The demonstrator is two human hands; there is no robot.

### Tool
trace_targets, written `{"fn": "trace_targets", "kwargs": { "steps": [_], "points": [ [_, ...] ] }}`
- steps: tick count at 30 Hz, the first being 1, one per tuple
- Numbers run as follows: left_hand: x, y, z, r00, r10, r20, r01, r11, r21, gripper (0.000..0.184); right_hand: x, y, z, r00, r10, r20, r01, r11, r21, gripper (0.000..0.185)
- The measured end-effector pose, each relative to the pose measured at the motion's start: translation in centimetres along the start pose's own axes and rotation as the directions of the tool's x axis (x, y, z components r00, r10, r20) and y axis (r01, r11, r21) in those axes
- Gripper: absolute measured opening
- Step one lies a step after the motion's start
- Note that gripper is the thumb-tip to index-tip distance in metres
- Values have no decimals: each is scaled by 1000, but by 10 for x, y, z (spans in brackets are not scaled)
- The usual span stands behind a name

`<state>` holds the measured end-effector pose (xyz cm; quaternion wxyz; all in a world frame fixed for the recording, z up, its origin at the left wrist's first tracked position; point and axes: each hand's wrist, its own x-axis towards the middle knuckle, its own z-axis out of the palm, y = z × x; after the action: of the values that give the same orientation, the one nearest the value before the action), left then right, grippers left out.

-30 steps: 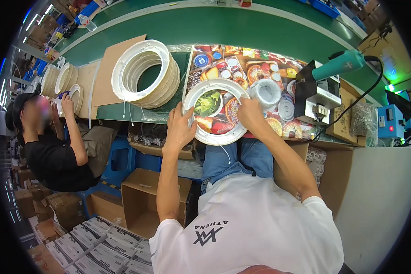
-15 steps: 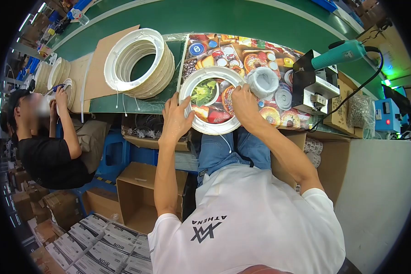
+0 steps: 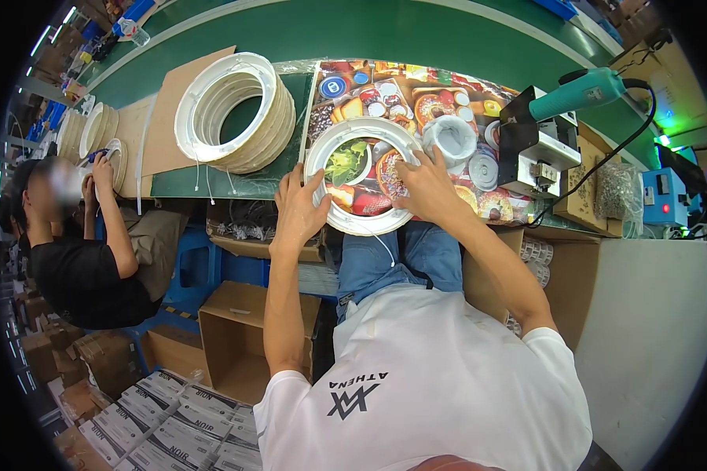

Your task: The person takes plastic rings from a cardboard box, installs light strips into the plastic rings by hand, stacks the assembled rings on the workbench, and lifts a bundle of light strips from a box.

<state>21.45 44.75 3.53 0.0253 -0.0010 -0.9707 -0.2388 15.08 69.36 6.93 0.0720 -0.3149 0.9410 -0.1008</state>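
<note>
A white ring-shaped frame point(image 3: 367, 128) lies on the patterned mat point(image 3: 436, 74) near the table's front edge, with a thin white wire hanging from its near side. At its left rim is my left hand point(image 3: 300, 210), thumb on the inner side and fingers around the outside. My right hand point(image 3: 434, 187) grips the right rim, its thumb and fingertips on both sides of the band. Just beyond that hand stands a small tub lined with clear plastic point(image 3: 452, 140).
Several similar rings form a stack point(image 3: 271, 118) on the left. A green-handled tool point(image 3: 581, 94) rests in a metal stand point(image 3: 532, 145) on the right, its black cable trailing down. A person point(image 3: 78, 251) sits at the far left. An open cardboard box point(image 3: 236, 345) is below the table.
My right hand has shifted slightly along the ring's right rim and its fingers have spread wider. My left hand stays at the left rim. The whole view has moved a little.
</note>
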Motion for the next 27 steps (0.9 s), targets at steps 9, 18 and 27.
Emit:
{"fn": "trace_targets", "kwargs": {
  "steps": [9,18,27],
  "points": [
    [-2,7,-4,999,-33,-18,33,999,-6,47,-8,-3,7,998,-29,-55,30,999,26,59],
    [-20,19,10,914,-212,-346,143,966,-214,43,-10,7,2,894,79,-441,35,969,243,39],
    [-24,25,18,901,-176,-397,53,952,-302,49,39,6,24,954,-123,-275,102,991,-91,54]
  ]
}}
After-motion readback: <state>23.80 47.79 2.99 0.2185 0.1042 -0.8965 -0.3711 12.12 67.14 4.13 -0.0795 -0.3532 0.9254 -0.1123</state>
